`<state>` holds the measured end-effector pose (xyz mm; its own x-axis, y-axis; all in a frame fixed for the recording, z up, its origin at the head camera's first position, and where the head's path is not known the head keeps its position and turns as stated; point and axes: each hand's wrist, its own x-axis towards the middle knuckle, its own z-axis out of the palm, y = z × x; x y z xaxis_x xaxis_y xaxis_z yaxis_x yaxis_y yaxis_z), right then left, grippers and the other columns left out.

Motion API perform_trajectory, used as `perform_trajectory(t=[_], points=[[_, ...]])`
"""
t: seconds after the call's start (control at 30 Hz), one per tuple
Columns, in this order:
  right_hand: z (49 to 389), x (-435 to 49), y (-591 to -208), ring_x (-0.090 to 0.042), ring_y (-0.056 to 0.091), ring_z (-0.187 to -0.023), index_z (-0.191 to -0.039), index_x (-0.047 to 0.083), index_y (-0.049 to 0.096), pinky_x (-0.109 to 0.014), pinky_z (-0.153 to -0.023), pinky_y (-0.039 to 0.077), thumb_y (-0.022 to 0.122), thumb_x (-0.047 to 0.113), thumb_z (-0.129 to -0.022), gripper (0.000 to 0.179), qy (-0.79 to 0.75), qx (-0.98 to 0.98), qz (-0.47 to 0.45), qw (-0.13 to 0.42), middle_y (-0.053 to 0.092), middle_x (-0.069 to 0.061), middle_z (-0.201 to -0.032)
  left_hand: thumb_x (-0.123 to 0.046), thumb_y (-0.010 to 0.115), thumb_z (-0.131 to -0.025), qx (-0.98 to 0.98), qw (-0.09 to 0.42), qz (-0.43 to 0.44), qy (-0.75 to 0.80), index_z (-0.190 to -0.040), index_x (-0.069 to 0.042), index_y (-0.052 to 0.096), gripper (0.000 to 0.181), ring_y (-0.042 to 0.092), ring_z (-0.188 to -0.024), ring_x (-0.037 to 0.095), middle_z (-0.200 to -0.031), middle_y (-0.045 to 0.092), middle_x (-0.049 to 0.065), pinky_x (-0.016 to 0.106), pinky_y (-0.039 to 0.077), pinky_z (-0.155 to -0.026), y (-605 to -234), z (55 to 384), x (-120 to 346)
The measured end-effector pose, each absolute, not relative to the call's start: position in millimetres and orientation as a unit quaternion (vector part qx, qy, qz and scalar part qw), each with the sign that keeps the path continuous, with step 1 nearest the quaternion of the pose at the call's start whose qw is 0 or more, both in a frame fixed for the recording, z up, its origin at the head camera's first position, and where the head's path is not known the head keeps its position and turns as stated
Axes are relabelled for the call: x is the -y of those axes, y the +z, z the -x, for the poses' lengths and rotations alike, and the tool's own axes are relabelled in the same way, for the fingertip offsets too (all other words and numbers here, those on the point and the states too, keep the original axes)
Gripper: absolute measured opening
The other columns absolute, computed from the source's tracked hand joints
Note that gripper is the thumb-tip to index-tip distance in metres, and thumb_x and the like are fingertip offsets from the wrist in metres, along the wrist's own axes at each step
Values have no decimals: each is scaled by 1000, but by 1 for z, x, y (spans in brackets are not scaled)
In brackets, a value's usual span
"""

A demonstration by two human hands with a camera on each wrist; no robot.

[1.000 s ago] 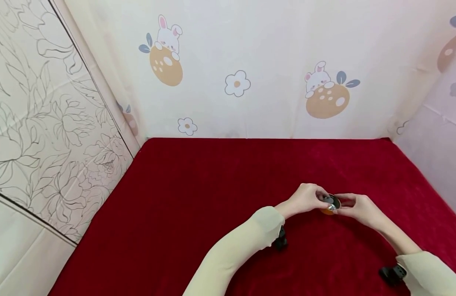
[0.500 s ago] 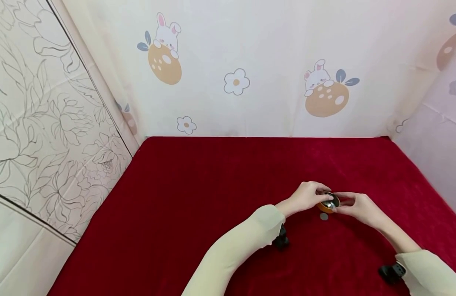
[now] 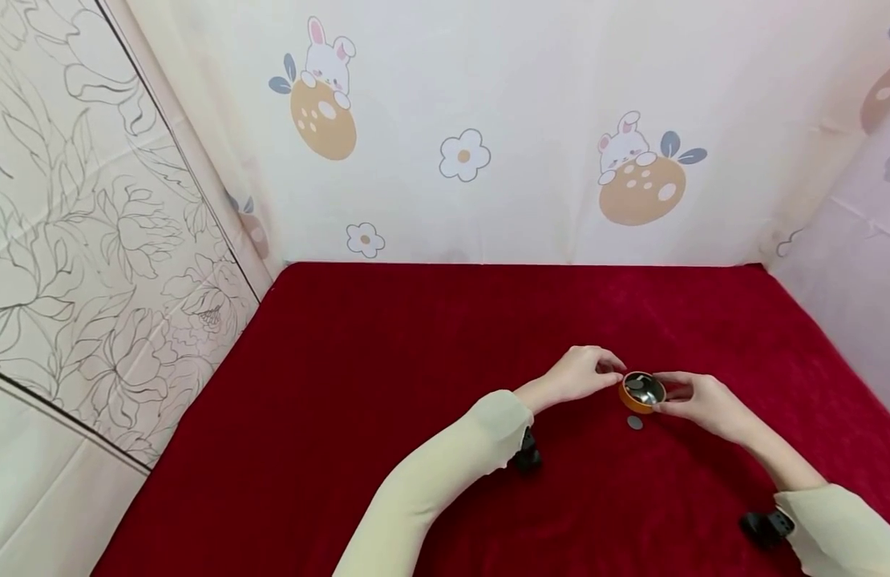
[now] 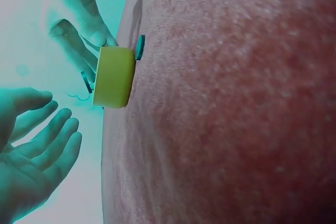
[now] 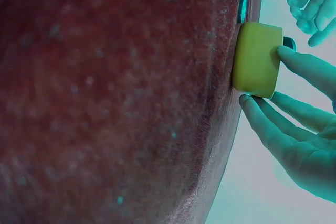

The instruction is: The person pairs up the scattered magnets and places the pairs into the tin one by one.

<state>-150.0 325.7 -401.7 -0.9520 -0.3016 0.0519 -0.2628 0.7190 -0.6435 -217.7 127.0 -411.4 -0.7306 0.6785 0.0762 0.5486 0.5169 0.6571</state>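
Note:
A small round bowl (image 3: 641, 405), orange-yellow outside and shiny metal inside, stands on the red cloth. My right hand (image 3: 708, 407) holds its right side, thumb at the near edge and fingers round the far side. A flat grey disc (image 3: 635, 422), like a coin, lies on the cloth at the bowl's near side. A second dark disc (image 4: 85, 82) shows just above the rim in the left wrist view and overlaps the bowl's mouth in the head view. My left hand (image 3: 580, 373) is beside the bowl's left side, fingers loosely bent, holding nothing.
The red cloth (image 3: 416, 385) covers the whole table. Pale curtains with rabbit prints (image 3: 531, 144) stand behind it, and a flower-patterned panel (image 3: 113, 240) runs along the left. A black wrist camera (image 3: 527, 453) sits below the left sleeve.
My left hand was over the bowl and has drawn away to the left, uncovering its mouth. The grey disc on the cloth came into view half a second ago. My right hand keeps its hold.

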Motion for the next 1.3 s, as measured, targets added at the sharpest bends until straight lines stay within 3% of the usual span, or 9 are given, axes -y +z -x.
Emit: perform_trajectory(t=[0.33, 0.57, 0.8, 1.1, 1.3], points=[[148, -325, -400, -27, 62, -79, -111, -16, 50, -20, -60, 48, 67, 7, -77, 45, -341, -927, 148, 42, 57, -28, -103, -27, 65, -80, -857, 140, -433, 242, -95, -20, 69, 17, 49, -67, -11, -80, 62, -17, 4, 36, -61, -418, 208, -130], [145, -326, -402, -18, 63, -76, -111, -16, 51, -20, -58, 48, 68, 8, -76, 45, -345, -925, 156, 34, 56, -28, -103, -35, 66, -78, -868, 180, -441, 142, -109, -24, 64, 33, 50, -61, -7, -74, 60, -17, 6, 36, -58, -428, 191, -147], [148, -326, -404, -11, 62, -74, -109, -17, 52, -19, -57, 47, 68, 5, -75, 43, -357, -919, 167, 20, 56, -29, -102, -40, 66, -75, -898, 146, -401, 109, -104, -31, 66, 30, 52, -90, -7, -98, 60, -22, 7, 37, -74, -430, 187, -156], [150, -328, -404, -7, 61, -73, -109, -16, 52, -19, -58, 47, 69, 8, -75, 45, -349, -923, 160, 25, 57, -28, -102, -37, 70, -73, -890, 132, -414, 139, -87, -27, 69, 17, 49, -62, -8, -71, 58, -20, 7, 37, -57, -422, 192, -151], [150, -329, -404, -11, 63, -75, -111, -16, 51, -20, -59, 48, 68, 9, -77, 46, -359, -919, 162, 31, 56, -30, -104, -38, 67, -76, -896, 55, -390, 204, -93, -25, 68, 22, 45, -66, -9, -77, 53, -18, 4, 34, -57, -419, 196, -151]])
